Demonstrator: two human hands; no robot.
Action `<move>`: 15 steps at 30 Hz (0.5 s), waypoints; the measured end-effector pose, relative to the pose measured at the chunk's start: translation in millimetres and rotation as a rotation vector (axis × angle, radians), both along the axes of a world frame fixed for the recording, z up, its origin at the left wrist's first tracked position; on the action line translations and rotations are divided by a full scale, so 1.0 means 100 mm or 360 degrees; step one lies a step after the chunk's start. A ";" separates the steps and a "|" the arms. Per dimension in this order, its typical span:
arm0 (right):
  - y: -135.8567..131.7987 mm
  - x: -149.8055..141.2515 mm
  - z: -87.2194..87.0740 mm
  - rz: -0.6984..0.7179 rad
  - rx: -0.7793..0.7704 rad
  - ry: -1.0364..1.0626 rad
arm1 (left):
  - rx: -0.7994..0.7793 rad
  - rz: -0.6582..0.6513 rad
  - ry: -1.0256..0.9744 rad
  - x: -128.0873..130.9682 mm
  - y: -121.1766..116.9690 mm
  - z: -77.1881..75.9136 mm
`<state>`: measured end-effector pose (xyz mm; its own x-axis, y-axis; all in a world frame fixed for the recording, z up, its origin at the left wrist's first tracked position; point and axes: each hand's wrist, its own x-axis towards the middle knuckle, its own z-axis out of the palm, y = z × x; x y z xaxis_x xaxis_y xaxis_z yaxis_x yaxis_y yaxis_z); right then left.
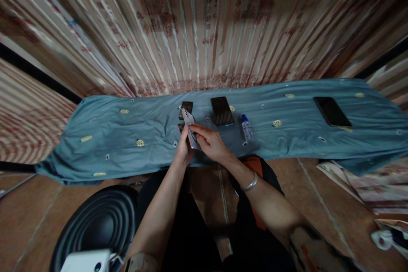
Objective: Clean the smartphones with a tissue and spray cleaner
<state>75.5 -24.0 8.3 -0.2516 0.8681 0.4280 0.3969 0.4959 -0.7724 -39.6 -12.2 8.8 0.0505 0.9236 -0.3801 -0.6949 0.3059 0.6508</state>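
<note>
A silver smartphone point(190, 129) is tilted up over the front of the cloth-covered surface, its camera end pointing away from me. My left hand point(183, 148) grips it along the left side. My right hand point(208, 141) lies against the phone's face, index finger stretched across it and the other fingers curled in; whether anything small is between them is hidden. Just behind the phone is a small dark flat object point(185, 107), and another dark piece point(181, 127) is partly covered by my left hand. A black tablet-like phone point(222, 111) rests to the right, beside a clear bottle with a blue cap point(247, 129).
A blue-green cloth point(153, 157) with yellow prints covers the long surface. Another dark phone point(332, 111) lies far right. Striped curtains point(204, 29) hang close behind. Below left are a black ribbed round stool point(98, 221) and a white device point(86, 261).
</note>
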 end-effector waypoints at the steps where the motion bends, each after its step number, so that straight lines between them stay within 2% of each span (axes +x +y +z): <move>1: 0.00 0.00 0.00 0.0006 -0.0004 0.0003 | 0.0001 0.0000 0.0000 -0.01 0.01 -0.01; 8: 0.04 0.02 -0.05 -0.0065 -0.0011 0.0034 | 0.0038 -0.0055 -0.0005 0.03 -0.02 -0.02; 15: -0.02 0.00 -0.05 0.0058 -0.0004 0.0040 | 0.0035 0.0020 0.0038 -0.03 0.03 0.00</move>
